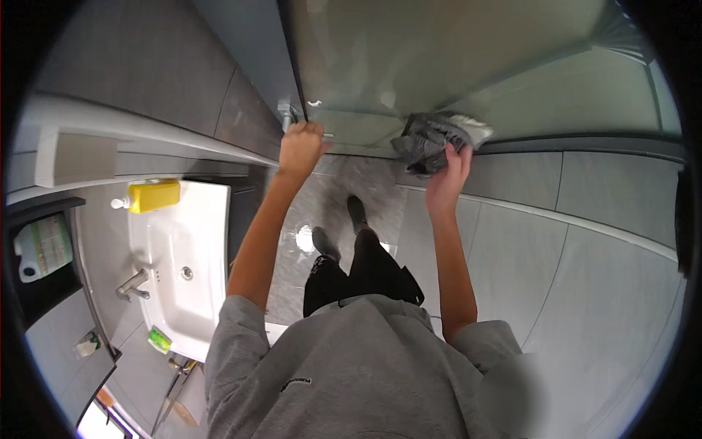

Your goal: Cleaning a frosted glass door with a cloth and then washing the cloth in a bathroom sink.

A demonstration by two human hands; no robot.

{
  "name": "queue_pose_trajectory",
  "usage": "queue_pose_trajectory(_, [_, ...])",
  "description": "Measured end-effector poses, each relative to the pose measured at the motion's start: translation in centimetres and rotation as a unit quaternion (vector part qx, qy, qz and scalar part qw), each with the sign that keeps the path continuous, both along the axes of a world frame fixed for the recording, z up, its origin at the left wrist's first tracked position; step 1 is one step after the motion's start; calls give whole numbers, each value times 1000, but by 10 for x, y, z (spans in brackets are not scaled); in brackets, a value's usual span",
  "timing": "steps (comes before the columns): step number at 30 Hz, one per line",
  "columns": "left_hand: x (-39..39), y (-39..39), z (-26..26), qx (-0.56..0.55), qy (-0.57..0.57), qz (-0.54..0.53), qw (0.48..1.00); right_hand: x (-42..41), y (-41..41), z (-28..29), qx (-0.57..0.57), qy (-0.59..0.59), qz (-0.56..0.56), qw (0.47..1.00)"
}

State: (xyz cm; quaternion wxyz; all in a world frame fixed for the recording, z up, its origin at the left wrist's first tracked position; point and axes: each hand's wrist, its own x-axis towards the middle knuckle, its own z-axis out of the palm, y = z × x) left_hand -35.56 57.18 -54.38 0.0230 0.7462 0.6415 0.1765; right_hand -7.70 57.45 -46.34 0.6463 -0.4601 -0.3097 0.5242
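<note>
My left hand [301, 145] is closed around a metal door handle [329, 135], whose tip sticks out past the fingers. The handle sits near the dark edge of a greenish glass door panel [378, 60]. To the right, my right hand [451, 178] grips a bunched grey cloth [430, 142] with a whitish part on its far side. The cloth lies against the lower part of the glass in this view, and it hides some of my fingertips. A metal fitting [284, 110] shows just beyond my left hand.
On the left is a white washbasin [189, 307] with a metal faucet [132, 285]. A yellow bottle [154, 196] lies at its far end and a green packet [159, 340] at its near end. Grey tiled wall [510, 247] rises close on the right. The tiled floor [334, 175] looks shiny.
</note>
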Motion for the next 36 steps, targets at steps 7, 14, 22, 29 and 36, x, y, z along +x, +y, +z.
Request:
queue_pose_trajectory(7, [-10, 17, -27, 18, 9, -36, 999, -6, 62, 55, 355, -757, -34, 548])
queue_pose_trajectory(14, [-16, 23, -48, 122, -21, -28, 992, 10, 119, -49, 375, -739, -212, 518])
queue_pose_trajectory(22, [-6, 57, -97, 503, 13, 22, 864, -14, 134, -158, 503, -614, -398, 460])
queue_pose_trajectory(29, [-15, 97, -125, 620, 55, 6, 782, -14, 163, -179, 537, -611, -423, 400])
queue_pose_trajectory(36, [-34, 105, -109, 604, 39, 5, 796, -61, 149, -169, 485, -626, -429, 436])
